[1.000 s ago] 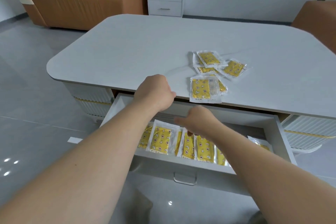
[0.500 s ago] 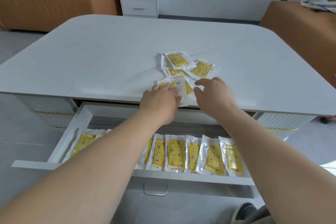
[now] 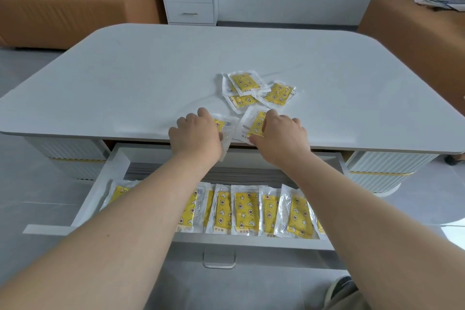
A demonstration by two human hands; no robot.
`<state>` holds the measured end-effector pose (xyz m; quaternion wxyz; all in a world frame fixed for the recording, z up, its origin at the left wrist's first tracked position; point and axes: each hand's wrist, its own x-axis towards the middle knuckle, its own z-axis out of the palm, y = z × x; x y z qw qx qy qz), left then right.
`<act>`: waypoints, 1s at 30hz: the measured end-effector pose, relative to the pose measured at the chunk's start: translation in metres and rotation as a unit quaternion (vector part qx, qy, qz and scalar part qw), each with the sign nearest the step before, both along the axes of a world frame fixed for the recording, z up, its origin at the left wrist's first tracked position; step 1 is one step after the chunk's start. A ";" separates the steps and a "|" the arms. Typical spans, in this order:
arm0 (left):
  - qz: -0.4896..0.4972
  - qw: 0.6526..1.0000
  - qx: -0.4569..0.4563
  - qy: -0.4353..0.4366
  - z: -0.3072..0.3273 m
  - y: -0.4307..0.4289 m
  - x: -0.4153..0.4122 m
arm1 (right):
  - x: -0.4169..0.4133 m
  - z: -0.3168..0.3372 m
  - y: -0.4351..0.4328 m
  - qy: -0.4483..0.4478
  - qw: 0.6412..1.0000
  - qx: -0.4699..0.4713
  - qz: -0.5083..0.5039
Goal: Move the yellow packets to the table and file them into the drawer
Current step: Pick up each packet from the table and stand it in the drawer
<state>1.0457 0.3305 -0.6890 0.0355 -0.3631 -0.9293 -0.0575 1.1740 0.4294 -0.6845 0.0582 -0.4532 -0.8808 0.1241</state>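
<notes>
Split since half a second ago: near stack of two pulled apart, one packet per hand, both drawn toward the near table edge.

Gripping left packet (image 3: 229, 128) with left hand (image 3: 195, 137), fingers curled round it. Hanging partly over the near edge of table (image 3: 125, 83), above the open drawer (image 3: 98, 191). Pinching right packet (image 3: 251, 121) with right hand (image 3: 279, 136), thumb at its near edge, fingers on top. Lying flat, just inside the near edge, almost touching left packet.

Counted behind the hands, toward table centre: four loose packets (image 3: 245, 82), overlapping, so count not firm. Counted in drawer: at least seven filed packets (image 3: 245, 210), standing on edge in a row against the front wall; more hidden under both forearms, one apart at the drawer's left end. Total in hands: two.

Same on all: clear wrapper, yellow insert with star and moon print. Small dark characters along the bottom of the filed ones, too small to read. No brand legible.

Also noted: metal handle (image 3: 219, 258) on drawer front, white nightstand (image 3: 190, 1) with two drawers beyond the far edge, brown sofa (image 3: 63, 15) far left with clothes piled on, shoe (image 3: 343, 284) at bottom right.
</notes>
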 end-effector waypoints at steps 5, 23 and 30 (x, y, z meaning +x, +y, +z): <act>-0.006 1.000 0.023 0.010 -0.001 -0.005 -0.003 | -0.004 0.002 -0.003 0.083 0.993 -0.077 -0.033; -0.051 0.947 0.180 -0.262 0.012 -0.042 -0.010 | 0.009 0.001 -0.008 0.297 0.931 -0.192 -0.087; -0.053 0.938 -0.027 -0.341 -0.009 -0.064 -0.008 | 0.021 0.001 -0.019 0.265 0.942 -0.198 -0.052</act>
